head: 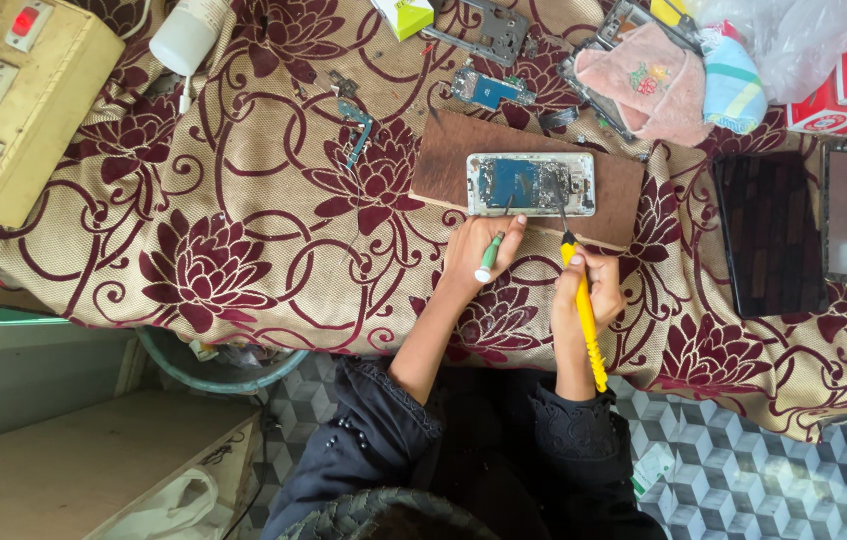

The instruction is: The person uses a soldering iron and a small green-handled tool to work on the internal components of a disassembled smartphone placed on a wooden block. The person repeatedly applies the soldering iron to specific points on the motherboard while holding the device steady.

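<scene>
Holding yellow screwdriver (585,315), opened phone (531,184), seemingly touching

Dark beaded, lace-cuffed sleeves (384,420)

A: The cloth (244,230) over the worktop looks woven and matt, a coarse beige weave with maroon flowers. The board (444,160) is plain brown wood, dull and unvarnished.

B: And the opened phone (531,184)?

A: Pale metal frame, slightly shiny, with bare blue circuit parts inside. The screwdriver (586,320) in the right hand (589,290) has a glossy yellow plastic handle and a thin metal shaft; the left hand (484,250) holds a green plastic tool (490,258).

B: The switchboard (14,100)?

A: Yellowed plastic, grimy. The pink towel (644,85) is soft, fuzzy cloth
</scene>
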